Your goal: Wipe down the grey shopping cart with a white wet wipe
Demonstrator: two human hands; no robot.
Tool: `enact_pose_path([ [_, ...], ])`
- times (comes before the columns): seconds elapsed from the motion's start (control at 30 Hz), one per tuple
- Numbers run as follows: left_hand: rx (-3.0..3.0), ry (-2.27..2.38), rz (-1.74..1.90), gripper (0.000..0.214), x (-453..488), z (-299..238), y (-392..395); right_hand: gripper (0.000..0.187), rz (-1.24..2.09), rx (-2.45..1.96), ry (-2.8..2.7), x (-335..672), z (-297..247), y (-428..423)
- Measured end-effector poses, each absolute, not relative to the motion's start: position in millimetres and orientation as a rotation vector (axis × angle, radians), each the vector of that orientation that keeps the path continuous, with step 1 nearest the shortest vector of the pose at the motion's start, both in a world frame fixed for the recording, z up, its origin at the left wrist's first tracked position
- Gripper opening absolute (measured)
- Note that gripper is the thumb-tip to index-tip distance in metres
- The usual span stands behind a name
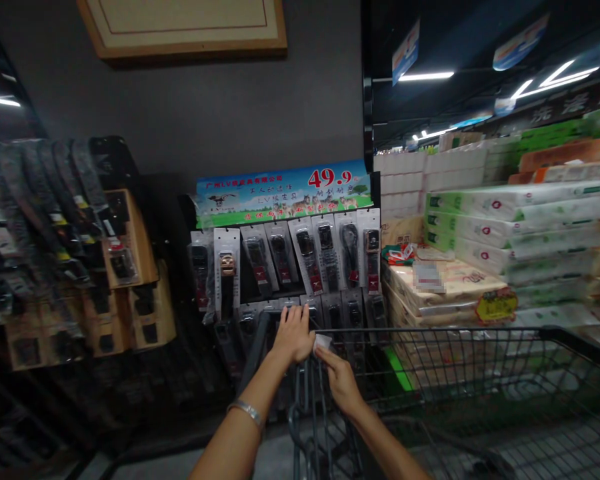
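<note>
Both my hands reach forward over the corner of a grey wire shopping cart [480, 333]. My left hand [293, 333], with a silver bracelet on its wrist, rests with its fingers stretched up against a packaged belt [285, 313] in the lower row of a belt display. My right hand [341, 383] sits just below and to the right, fingers pinched on a small white tag or card [323, 342]. Above them hang rows of belts in clear packs [325, 257] under a banner reading 49.9 [285, 192].
More belts hang on a dark rack with wooden holders [130, 267] to the left. Stacks of tissue and paper packs [510, 227] fill the right side behind the cart. A grey wall with a framed board [185, 27] is behind the display.
</note>
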State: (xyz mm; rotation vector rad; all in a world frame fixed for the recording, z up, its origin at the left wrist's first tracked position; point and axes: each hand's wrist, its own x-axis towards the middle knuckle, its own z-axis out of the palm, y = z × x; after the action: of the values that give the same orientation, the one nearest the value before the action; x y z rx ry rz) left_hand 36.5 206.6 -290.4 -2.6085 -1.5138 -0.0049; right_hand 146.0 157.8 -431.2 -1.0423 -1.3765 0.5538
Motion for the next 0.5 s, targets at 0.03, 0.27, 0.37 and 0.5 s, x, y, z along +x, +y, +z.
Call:
enact_pose_path([
  [0.03, -2.608, -1.514, -0.004, 0.066, 36, -290, 207, 0.043, 0.569, -1.05, -1.387, 147, -435, 159],
  [0.27, -2.592, -1.509, -0.012, 0.066, 34, -292, 209, 0.043, 0.621, -1.195, -1.484, 174, -473, 147],
  [0.37, -2.591, -1.513, 0.001, 0.066, 35, -292, 209, 0.038, 0.653, -1.325, -1.447, 182, -481, 142],
  [0.5, -2.593, -1.517, -0.013, 0.068, 37, -292, 209, 0.036, 0.574, -1.41, -1.252, 178, -448, 149],
])
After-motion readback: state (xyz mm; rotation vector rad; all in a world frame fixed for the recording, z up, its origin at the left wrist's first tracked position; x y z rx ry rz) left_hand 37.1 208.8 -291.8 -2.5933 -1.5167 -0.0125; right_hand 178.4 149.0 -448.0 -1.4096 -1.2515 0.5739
